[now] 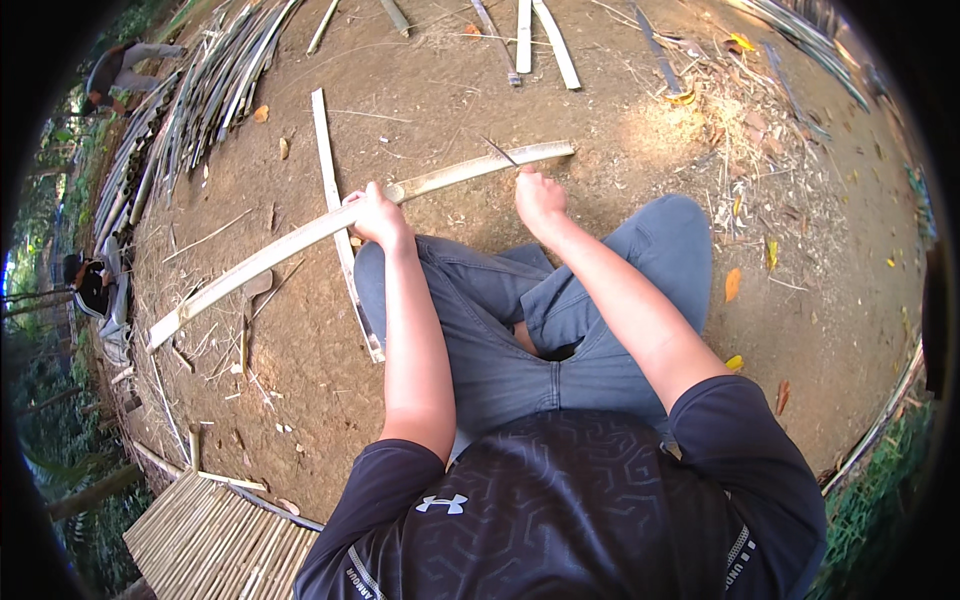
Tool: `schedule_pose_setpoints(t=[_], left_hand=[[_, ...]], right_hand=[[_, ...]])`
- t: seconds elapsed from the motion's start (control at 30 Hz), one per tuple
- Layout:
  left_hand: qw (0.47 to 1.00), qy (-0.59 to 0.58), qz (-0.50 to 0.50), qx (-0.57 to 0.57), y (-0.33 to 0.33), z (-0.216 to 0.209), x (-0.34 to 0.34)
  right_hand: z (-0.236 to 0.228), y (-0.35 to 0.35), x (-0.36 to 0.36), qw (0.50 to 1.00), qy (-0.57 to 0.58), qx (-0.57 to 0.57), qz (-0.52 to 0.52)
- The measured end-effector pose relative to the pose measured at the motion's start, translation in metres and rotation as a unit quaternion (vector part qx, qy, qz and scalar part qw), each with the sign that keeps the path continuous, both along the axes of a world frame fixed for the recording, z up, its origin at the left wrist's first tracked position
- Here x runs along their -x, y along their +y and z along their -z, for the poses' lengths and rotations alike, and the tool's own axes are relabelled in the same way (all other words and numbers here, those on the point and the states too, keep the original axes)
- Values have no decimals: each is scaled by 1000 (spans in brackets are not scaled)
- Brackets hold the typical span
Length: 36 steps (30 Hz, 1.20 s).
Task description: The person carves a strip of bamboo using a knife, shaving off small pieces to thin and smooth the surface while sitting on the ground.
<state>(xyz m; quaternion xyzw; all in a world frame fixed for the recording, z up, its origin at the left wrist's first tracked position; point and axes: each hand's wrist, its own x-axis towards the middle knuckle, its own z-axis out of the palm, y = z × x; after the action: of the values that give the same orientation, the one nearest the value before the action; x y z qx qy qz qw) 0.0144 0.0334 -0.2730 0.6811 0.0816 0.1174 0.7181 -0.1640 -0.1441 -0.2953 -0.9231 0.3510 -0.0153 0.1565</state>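
Pale bamboo strip [290, 241] in gripping left fingers [374, 196], knife [500, 152] in closed right fingers [530, 186], its handle out of sight.

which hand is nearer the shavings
Right. The right hand, holding the knife, is left and short of the shavings; the left hand, on the strip, is farther left.

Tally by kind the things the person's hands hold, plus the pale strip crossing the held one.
Pale strips: 2 (held strip in left hand; crossing strip)
Thin-bladed tool: 1 (in right hand)
Total: 3
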Motion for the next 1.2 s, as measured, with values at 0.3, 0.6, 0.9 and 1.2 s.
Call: schedule_pose_setpoints(t=[0.3, 0.6, 0.9, 1.2], left_hand=[[1000, 21, -14, 6, 0, -4, 0], [999, 48, -3, 12, 8, -13, 10], [1000, 10, -1, 19, 8, -8, 6], [998, -10, 30, 45, 6, -18, 17]], right_hand=[[-6, -9, 3, 1000, -1, -9, 18], [-31, 11, -7, 998, 45, -37, -28], [-55, 30, -23, 995, 36, 7, -93], [-37, -33, 0, 991, 76, -101, -31]])
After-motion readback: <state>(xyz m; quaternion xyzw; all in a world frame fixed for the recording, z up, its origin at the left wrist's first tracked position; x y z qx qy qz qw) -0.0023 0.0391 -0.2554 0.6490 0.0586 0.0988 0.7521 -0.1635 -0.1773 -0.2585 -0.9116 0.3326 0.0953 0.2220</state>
